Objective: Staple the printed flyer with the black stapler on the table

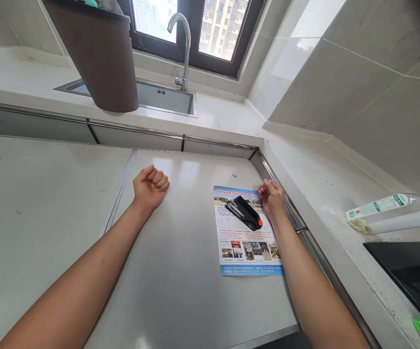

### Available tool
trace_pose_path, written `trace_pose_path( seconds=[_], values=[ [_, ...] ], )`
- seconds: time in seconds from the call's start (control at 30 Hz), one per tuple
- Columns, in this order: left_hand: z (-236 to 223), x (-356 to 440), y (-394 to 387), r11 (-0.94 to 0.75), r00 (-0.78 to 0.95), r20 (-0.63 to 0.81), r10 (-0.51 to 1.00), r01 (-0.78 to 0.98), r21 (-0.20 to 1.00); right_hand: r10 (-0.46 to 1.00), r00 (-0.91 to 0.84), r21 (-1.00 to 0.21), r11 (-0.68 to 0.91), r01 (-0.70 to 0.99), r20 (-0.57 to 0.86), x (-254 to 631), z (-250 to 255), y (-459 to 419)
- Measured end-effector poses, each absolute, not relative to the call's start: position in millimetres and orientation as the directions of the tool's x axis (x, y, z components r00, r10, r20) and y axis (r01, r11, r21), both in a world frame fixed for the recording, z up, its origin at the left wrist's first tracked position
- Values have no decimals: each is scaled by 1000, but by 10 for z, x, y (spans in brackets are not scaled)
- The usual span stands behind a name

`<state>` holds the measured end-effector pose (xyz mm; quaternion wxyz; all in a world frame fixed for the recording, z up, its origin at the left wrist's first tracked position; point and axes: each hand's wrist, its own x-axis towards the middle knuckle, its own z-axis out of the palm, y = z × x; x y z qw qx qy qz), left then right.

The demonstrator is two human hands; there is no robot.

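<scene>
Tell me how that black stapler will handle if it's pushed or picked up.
The black stapler is probably stiff, judging by its solid-looking body. Its long, angular shape seems unlikely to roll. Pushed, it might drag the printed flyer beneath it, since that looks like thin paper.

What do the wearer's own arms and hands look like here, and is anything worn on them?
The left hand and right hand are ungloved. The left forearm and right forearm are bare down to the picture's edge, with no sleeve, watch or bracelet showing. No ring shows on the visible fingers.
</scene>
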<state>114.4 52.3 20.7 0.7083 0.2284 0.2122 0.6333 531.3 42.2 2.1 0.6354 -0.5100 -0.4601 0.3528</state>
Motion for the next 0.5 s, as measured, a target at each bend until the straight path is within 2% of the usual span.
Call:
trace_pose_path(
  seconds=[0.17,0.3,0.5],
  values=[
    [201,1149,529,98,117,-6,993,-801,591,974,131,-981,191,-43,184,5416,35,329],
    [203,1144,526,89,112,2,994,-803,589,983,143,-993,116,1,115,5379,-10,366],
    [204,1144,532,93,129,23,991,-815,572,984,147,-994,102,26,105,5358,-48,386]
  ],
)
